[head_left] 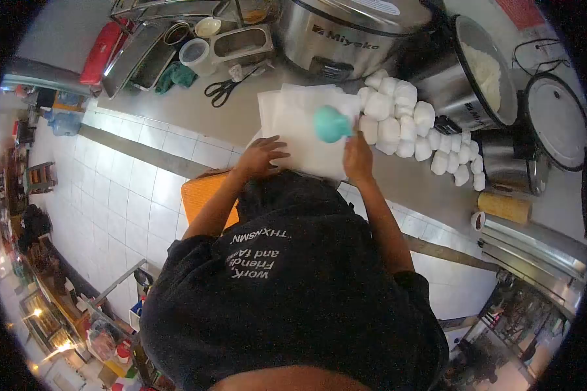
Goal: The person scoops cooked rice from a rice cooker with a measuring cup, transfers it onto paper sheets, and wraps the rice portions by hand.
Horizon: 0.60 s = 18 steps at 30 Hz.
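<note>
Turquoise scoop (331, 124) gripped in right hand (359, 158), bowl aimed left over paper sheets (310, 153); left hand (262, 158) placed fingers-spread at near-left edge.

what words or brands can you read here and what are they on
"Miyako": large rice cooker
"Mi", the rest unclear: tilted cooker
"work, Friends and fA", end unclear: black shirt
"THXNSMN": same shirt, separate line
Too blurred or small: print on the large cooker's lid sticker
</note>
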Tool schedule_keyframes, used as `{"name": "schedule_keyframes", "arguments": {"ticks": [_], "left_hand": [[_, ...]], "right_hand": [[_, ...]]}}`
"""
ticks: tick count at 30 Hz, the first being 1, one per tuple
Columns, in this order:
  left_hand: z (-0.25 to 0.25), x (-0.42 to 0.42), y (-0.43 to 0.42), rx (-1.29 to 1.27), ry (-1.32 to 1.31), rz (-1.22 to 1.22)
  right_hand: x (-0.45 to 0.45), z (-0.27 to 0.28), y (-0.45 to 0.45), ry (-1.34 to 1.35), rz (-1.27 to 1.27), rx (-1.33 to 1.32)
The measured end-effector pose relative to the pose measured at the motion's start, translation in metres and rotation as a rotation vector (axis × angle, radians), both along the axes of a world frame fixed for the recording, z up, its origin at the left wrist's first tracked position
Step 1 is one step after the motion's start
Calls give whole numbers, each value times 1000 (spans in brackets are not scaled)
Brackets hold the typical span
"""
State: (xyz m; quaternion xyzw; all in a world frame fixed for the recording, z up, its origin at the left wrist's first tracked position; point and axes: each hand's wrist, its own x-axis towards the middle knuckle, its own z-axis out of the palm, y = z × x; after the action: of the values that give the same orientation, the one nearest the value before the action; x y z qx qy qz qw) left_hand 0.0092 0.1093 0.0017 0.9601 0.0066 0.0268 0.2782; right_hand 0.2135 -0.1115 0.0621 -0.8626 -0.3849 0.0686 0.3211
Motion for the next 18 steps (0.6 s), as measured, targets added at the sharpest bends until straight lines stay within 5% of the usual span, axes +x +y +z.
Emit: {"name": "schedule_keyframes", "arguments": {"ticks": [2,7,10,13,14,18], "left_hand": [[-22,-4,12,7,-40,-78],[-20,2,25,21,33,-96],[-23,9,33,-44,60,-100],[-18,19,35,-46,5,-92],[-14,21,35,-46,-21,-89],[3,35,30,-77,-9,-57]], "right_hand": [[-7,-50,11,-321,149,-329],[50,-41,-10,-326,-14,-208],[106,77,-34,-737,-260,166],[175,196,-66,-930,-594,-36],[229,201,-91,-890,-596,-185],[218,215,-104,-852,-793,-738]]}}
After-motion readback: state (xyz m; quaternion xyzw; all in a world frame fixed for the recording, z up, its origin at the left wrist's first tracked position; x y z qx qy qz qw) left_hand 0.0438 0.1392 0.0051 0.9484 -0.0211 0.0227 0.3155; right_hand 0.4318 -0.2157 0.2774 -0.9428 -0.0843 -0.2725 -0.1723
